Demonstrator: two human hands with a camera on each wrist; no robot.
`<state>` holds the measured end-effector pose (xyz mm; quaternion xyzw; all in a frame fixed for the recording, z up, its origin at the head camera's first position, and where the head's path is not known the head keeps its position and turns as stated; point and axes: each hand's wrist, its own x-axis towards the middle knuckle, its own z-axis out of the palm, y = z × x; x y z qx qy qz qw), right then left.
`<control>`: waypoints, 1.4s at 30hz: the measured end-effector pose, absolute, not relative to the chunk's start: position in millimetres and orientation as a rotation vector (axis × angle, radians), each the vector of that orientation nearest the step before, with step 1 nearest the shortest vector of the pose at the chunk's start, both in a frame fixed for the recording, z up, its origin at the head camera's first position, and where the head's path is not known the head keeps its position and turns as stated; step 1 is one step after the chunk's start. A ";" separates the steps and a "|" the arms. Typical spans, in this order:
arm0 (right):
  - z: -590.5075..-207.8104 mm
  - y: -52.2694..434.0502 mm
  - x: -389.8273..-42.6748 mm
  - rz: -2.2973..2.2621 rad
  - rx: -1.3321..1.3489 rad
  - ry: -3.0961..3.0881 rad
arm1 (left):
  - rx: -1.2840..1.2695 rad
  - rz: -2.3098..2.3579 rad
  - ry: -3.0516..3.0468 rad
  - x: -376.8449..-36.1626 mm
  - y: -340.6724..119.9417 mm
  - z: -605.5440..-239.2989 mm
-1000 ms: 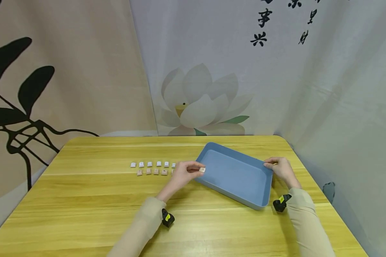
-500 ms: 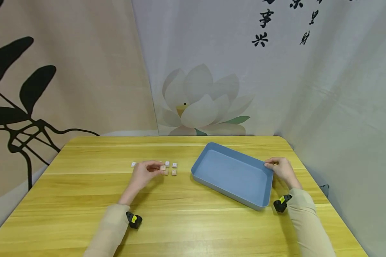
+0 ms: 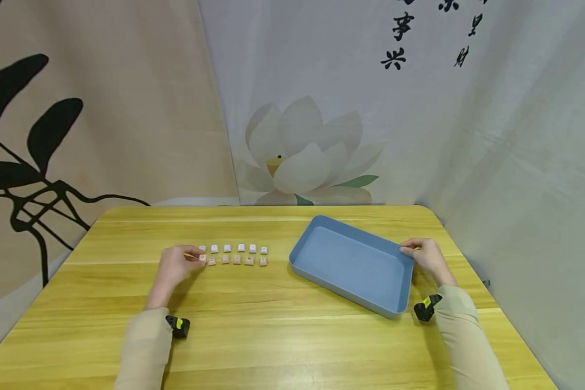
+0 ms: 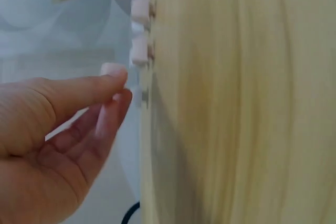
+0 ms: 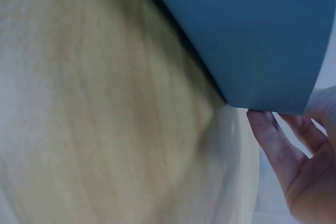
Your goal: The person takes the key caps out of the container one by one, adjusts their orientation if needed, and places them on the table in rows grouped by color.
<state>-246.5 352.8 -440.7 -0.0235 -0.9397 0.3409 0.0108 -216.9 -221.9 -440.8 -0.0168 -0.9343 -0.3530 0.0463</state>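
In the head view, my left hand (image 3: 174,267) pinches a small pale keycap (image 3: 202,258) between thumb and fingertips. It is at the left end of a row of pinkish keycaps (image 3: 236,260). Behind that row runs a second row of white keycaps (image 3: 241,248). The left wrist view shows the left hand (image 4: 68,129) from the side, with thumb and fingertips close together near the ends of the rows. At the right, my right hand (image 3: 428,259) holds the far right corner of a shallow blue tray (image 3: 351,299). In the right wrist view its fingers (image 5: 273,142) touch the tray's outer wall.
The wooden table (image 3: 292,346) carries the keycaps on the left and the tray on the right, set at an angle. A printed curtain (image 3: 317,65) hangs behind the table's far edge. Each wrist wears a small black camera.
From the tray's left edge, my left hand has moved left across the keycap rows to their left end, still pinching a keycap. The right hand and the tray have stayed in place.
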 end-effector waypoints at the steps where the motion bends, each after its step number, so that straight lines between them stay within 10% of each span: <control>1: -440.7 353.1 -246.7 1.061 -0.071 -2.931 | -0.040 -1.050 -2.869 -217.0 -224.0 -440.5; 42: -421.0 343.1 -250.7 0.923 0.083 -2.962 | -0.011 -0.760 -3.090 -221.6 -210.6 -406.8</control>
